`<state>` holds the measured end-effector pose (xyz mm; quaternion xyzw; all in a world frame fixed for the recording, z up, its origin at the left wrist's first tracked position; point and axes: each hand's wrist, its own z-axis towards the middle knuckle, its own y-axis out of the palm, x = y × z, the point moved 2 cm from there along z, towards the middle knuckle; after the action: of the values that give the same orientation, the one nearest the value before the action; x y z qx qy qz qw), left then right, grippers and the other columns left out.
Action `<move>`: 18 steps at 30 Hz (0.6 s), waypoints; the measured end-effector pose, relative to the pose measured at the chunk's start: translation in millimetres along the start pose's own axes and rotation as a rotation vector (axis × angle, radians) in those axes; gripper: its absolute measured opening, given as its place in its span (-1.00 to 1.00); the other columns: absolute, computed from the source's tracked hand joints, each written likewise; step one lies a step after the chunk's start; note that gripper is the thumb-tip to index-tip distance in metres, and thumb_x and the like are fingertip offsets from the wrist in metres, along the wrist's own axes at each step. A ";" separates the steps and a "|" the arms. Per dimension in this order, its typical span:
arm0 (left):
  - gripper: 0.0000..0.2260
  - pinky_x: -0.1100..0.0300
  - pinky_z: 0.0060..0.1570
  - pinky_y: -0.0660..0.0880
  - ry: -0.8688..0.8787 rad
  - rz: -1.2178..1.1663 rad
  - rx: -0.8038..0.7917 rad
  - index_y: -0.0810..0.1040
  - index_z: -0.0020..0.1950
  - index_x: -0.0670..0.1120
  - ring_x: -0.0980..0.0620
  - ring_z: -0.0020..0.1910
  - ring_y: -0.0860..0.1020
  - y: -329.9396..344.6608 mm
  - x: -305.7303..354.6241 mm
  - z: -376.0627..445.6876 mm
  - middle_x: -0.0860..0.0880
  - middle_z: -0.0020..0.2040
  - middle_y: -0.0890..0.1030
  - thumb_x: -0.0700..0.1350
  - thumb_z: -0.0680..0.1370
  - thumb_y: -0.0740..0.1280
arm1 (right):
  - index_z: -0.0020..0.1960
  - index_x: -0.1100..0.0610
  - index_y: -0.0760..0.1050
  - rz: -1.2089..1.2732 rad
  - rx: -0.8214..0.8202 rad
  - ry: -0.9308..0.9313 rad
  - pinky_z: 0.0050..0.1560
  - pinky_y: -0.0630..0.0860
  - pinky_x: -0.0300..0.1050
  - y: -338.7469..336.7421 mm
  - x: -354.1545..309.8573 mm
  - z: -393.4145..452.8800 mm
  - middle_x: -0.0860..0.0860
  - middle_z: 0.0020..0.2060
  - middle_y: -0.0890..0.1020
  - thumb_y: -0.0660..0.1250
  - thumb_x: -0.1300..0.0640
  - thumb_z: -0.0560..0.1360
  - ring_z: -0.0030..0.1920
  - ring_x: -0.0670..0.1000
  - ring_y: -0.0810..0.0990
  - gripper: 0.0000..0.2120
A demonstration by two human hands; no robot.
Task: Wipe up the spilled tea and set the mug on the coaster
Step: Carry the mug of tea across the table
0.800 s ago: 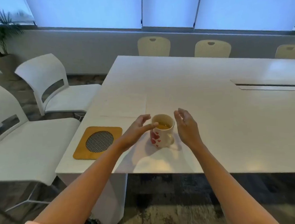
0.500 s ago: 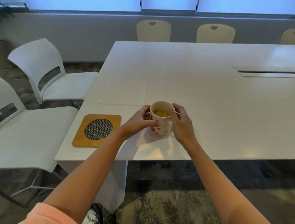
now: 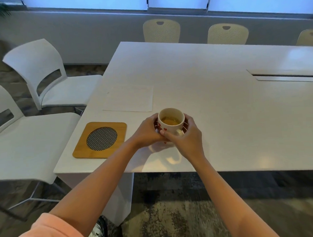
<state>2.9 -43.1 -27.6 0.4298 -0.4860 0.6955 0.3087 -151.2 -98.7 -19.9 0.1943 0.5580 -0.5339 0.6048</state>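
Observation:
A white mug (image 3: 171,120) with red hearts holds amber tea and stands on the white table (image 3: 214,101) near its front edge. My left hand (image 3: 147,132) wraps its left side and my right hand (image 3: 186,140) wraps its right side, over the handle. A square wooden coaster (image 3: 101,139) with a round woven insert lies to the left of the mug, near the table's corner. A white paper sheet or napkin (image 3: 131,98) lies flat just behind the mug. I see no spilled tea on the table.
Two white chairs (image 3: 42,76) stand at the table's left end. Beige chairs (image 3: 161,31) line the far side. A cable hatch (image 3: 284,75) sits in the tabletop at right. A bin (image 3: 99,233) stands on the floor below the near corner.
Both hands went from open beside the mug to closed around it. The view has dropped and moved nearer the table.

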 end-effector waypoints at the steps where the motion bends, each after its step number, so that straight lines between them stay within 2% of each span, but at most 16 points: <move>1: -0.34 0.05 0.16 0.58 0.011 0.002 0.013 0.48 0.36 -0.11 0.05 0.13 0.60 0.0 -0.8 0.8 -0.03 0.16 0.64 -0.15 0.32 0.63 | 0.40 0.02 0.39 -0.013 0.018 -0.008 0.06 0.50 -0.43 1.9 0.4 0.2 -0.13 0.18 0.58 0.62 -0.21 0.24 0.10 -0.19 0.57 -0.16; 4: -0.38 0.15 0.09 0.60 0.035 -0.006 0.041 0.53 0.32 -0.08 0.09 0.08 0.62 0.0 -2.9 2.6 0.02 0.11 0.67 -0.15 0.30 0.63 | 0.38 0.03 0.41 -0.047 0.077 -0.019 0.06 0.56 -0.29 7.7 0.1 1.4 -0.10 0.18 0.60 0.63 -0.21 0.24 0.10 -0.12 0.57 -0.18; 8: -0.40 0.24 0.04 0.59 0.084 0.008 0.065 0.56 0.29 -0.05 0.11 0.07 0.63 0.4 -3.6 4.3 0.07 0.09 0.68 -0.10 0.29 0.64 | 0.34 0.00 0.44 -0.056 0.119 -0.038 -0.01 0.51 -0.38 8.8 -0.4 3.8 -0.20 0.09 0.56 0.62 -0.23 0.23 0.04 -0.15 0.57 -0.22; 12: -0.42 0.18 0.03 0.61 0.112 0.027 0.078 0.58 0.26 -0.01 0.09 0.07 0.64 -0.4 -4.1 6.8 0.09 0.07 0.68 -0.02 0.28 0.64 | 0.31 -0.01 0.46 -0.051 0.122 -0.042 -0.06 0.51 -0.43 6.6 -0.1 7.3 -0.16 0.09 0.62 0.63 -0.24 0.21 0.00 -0.18 0.60 -0.23; 18: -0.45 0.28 -0.02 0.59 0.120 0.040 0.071 0.59 0.25 -0.04 0.13 0.03 0.64 -0.9 -2.5 13.4 0.11 0.05 0.69 0.01 0.30 0.63 | 0.29 -0.04 0.47 -0.042 0.116 -0.038 -0.15 0.45 -0.58 1.5 0.9 14.4 -0.25 0.02 0.57 0.61 -0.28 0.21 -0.06 -0.34 0.56 -0.25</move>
<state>8.8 -55.4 -27.4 0.3882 -0.4501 0.7428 0.3082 -143.4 -110.5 -16.8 0.2072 0.5184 -0.5817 0.5915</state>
